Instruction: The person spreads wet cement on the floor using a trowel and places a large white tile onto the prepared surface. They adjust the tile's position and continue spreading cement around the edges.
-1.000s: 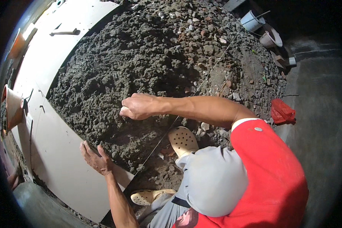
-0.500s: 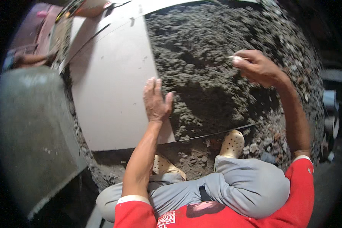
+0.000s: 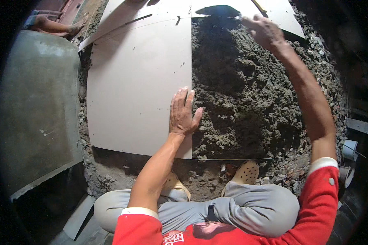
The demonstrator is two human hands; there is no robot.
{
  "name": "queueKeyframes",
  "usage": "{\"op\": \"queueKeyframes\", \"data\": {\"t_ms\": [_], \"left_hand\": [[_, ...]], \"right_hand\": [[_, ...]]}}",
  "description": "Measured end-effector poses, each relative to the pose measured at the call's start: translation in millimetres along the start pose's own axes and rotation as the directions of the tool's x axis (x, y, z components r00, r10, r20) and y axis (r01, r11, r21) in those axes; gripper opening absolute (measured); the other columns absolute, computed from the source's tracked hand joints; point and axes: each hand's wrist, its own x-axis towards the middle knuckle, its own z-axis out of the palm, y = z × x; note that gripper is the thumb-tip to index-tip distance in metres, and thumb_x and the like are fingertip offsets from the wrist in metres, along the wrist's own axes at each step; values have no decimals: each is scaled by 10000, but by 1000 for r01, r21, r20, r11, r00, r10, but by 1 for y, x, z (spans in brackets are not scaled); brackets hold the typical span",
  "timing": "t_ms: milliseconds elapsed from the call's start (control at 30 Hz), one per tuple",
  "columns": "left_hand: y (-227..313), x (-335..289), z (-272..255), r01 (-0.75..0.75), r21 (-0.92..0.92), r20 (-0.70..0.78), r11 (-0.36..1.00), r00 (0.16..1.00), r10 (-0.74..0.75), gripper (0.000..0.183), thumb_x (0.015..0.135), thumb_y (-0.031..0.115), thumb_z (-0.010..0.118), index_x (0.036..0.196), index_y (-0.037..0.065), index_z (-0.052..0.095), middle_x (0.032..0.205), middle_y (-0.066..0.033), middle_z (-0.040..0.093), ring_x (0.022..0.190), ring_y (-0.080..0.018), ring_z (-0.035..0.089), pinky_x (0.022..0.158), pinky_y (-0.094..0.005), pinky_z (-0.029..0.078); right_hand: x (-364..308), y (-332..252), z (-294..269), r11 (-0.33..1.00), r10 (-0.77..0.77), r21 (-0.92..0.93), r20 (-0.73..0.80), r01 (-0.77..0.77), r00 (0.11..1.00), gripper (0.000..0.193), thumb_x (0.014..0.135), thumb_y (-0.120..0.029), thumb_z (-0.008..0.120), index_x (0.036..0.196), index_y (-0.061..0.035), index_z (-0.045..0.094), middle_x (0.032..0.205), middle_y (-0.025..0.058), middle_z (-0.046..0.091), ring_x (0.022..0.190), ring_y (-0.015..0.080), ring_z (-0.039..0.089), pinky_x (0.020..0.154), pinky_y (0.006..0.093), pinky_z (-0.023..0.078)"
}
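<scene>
My left hand (image 3: 182, 113) lies flat on a large pale tile (image 3: 139, 90), fingers stretched out, close to the tile's right edge. The thumb reaches slightly over that edge. Far out at the upper right, my right hand (image 3: 266, 33) is closed around the handle end of a trowel, which the fingers mostly hide. The trowel's dark, pointed blade (image 3: 217, 10) extends leftward over the near edge of another pale tile (image 3: 280, 17). Rough grey mortar (image 3: 253, 90) fills the bed to the right of the first tile, with a dark shadow across it.
A taut string (image 3: 270, 158) crosses in front of the bed, near my clogs (image 3: 246, 172). Gravel (image 3: 323, 81) borders the right side. On the left stands a grey smooth slab (image 3: 41, 110). Another person's bare leg (image 3: 55, 26) shows at the upper left. A dark strip (image 3: 139, 19) lies on the tiles.
My right hand has swung away from me to the bed's far edge, and the trowel blade now shows there. The left hand remains flat on the tile. The view has shifted.
</scene>
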Motion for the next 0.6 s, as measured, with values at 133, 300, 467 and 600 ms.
{"op": "queueKeyframes", "data": {"t_ms": [133, 300, 467, 600], "left_hand": [[-1, 0, -2, -22, -8, -3, 1000, 1000, 22, 666, 935, 400, 623, 1476, 40, 478, 1541, -223, 413, 1463, -400, 345, 1223, -527, 259], [-2, 1, -2, -14, -10, 20, 1000, 1000, 14, 669, 940, 396, 625, 1486, 44, 463, 1545, -232, 399, 1459, -416, 342, 1227, -536, 258], [-2, 2, -3, -8, 10, 22, 1000, 1000, 8, 670, 937, 423, 609, 1475, 46, 479, 1540, -220, 413, 1475, -388, 333, 1241, -514, 240], [-1, 2, -2, -11, 14, 13, 1000, 1000, 11, 673, 929, 428, 612, 1471, 48, 489, 1540, -210, 421, 1479, -374, 335, 1245, -504, 235]], "right_hand": [[-19, -1, 21, 993, 96, -65, 27, -94, 995, 320, 979, -157, 607, 1296, -184, 639, 1014, 135, 670, 890, 295, 686, 759, 432, 600], [-34, -2, -27, 935, 273, 212, 84, -284, 958, 358, 1033, -325, 533, 1268, -70, 623, 922, 107, 674, 787, 239, 682, 715, 395, 591], [-69, -36, -48, 302, 274, 559, 725, -772, 632, 367, 1061, -399, 495, 1172, -61, 587, 808, 38, 602, 564, 97, 556, 449, 274, 488], [-57, -79, -1, 585, 164, 600, 572, -546, 804, 372, 1077, -382, 472, 1117, -34, 597, 756, 33, 582, 570, 95, 559, 450, 272, 485]]}}
